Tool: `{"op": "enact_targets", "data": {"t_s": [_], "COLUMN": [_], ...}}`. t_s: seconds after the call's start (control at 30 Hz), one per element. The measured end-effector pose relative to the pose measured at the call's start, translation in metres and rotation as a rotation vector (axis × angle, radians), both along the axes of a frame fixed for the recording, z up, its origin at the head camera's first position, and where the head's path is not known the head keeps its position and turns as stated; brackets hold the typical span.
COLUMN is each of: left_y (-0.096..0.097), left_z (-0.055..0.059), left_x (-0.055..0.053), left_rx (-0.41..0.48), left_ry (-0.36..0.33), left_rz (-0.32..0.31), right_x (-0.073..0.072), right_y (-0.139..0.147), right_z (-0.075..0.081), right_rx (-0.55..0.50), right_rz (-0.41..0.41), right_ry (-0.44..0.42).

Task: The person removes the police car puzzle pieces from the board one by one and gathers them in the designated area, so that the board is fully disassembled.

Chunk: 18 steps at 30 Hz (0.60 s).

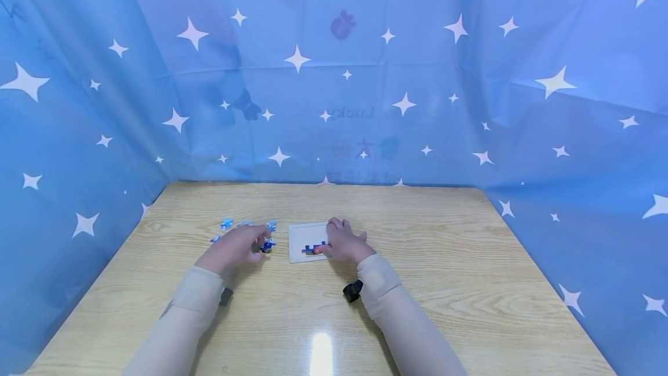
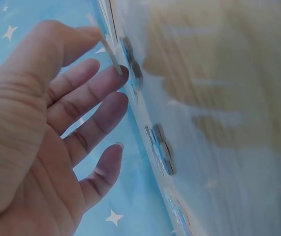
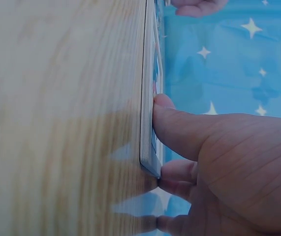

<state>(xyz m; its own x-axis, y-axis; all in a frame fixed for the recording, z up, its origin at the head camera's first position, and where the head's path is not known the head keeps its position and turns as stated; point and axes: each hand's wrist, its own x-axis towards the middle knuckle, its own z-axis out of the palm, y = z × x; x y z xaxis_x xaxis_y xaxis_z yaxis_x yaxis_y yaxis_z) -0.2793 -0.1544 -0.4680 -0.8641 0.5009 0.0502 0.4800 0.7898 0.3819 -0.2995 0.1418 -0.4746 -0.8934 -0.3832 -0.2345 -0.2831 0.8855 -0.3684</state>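
My left hand (image 1: 237, 246) pinches a puzzle piece (image 2: 111, 55), seen edge-on in the left wrist view between the thumb and a fingertip. In the head view this hand is left of the white puzzle tray (image 1: 296, 255), with a blue piece at its fingertips. Joined dark blue and orange puzzle pieces (image 1: 311, 249) lie in the tray's lower part. My right hand (image 1: 344, 242) holds the tray's right side. Its thumb (image 3: 167, 118) presses on the pieces inside the frame, while the other fingers curl by the outer edge and touch the table. The hand hides the tray's right part.
Several loose blue puzzle pieces (image 1: 227, 224) lie on the wooden table (image 1: 469, 260) beside and beyond the left hand. A blue curtain with white stars (image 1: 297, 59) hangs along the back and both sides of the table.
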Motion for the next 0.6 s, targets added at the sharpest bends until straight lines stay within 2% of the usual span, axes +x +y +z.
{"op": "enact_targets", "data": {"t_s": [0.13, 0.6], "left_y": [-0.0035, -0.0066], "left_z": [-0.0019, -0.0025], "left_x": [0.0038, 0.0106], "left_rx": [-0.003, 0.003], "left_ry": [-0.007, -0.028], "left_rz": [0.015, 0.01], "right_x": [-0.0005, -0.0001], "right_y": [-0.0005, -0.0007], "right_z": [-0.0014, -0.0008], "right_rx": [0.002, 0.007], "right_rz": [-0.001, -0.001], "right_ry": [0.006, 0.003]}}
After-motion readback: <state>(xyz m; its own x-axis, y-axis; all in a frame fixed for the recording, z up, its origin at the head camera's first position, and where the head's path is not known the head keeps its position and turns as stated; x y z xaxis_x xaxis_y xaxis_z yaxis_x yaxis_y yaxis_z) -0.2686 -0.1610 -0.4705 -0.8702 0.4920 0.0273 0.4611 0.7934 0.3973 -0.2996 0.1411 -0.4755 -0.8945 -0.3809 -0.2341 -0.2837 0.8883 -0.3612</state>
